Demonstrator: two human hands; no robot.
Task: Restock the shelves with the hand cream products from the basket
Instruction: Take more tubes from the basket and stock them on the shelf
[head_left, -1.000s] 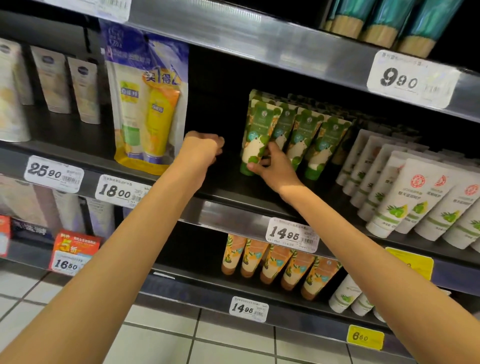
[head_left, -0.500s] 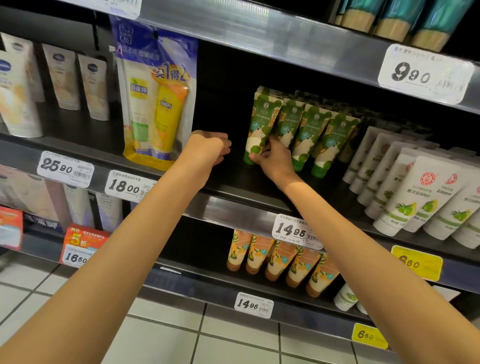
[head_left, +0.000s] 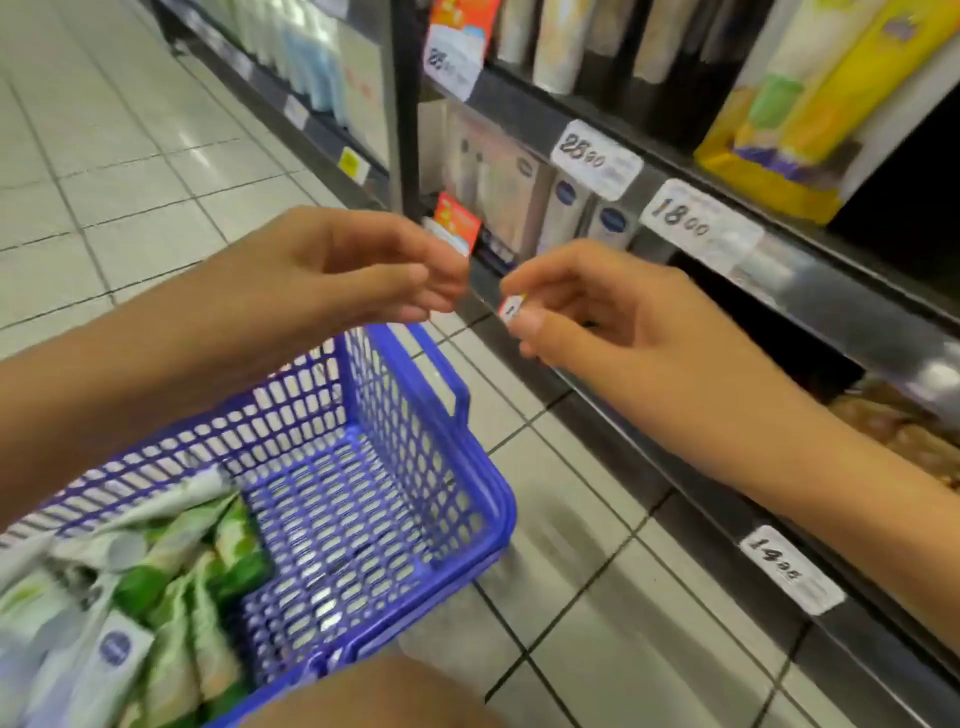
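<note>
A blue plastic basket (head_left: 488, 499) sits on the floor below my hands. Its lower left corner holds several green-and-white hand cream tubes (head_left: 182, 571) and a white tube with a blue logo (head_left: 114, 649); its right half is bare mesh. My left hand (head_left: 332, 270) hovers above the basket's far rim, fingers loosely curled, holding nothing. My right hand (head_left: 597, 317) hovers beside it, near the shelf edge, fingers also loosely curled. A small red-and-white tag (head_left: 511, 309) shows at its fingertips and looks like a shelf label behind them.
Dark shelving (head_left: 831, 312) runs along the right, with price tags 25.90 (head_left: 592, 156), 18.00 (head_left: 691, 218) and 14.95 (head_left: 784, 569). A yellow twin pack (head_left: 810, 104) stands on an upper shelf. White floor tiles (head_left: 130, 182) stretch left. The view is motion-blurred.
Both hands have left the shelf; the right one let go of the green tube there. My view swung down and left to the basket, and the hands now hover over it.
</note>
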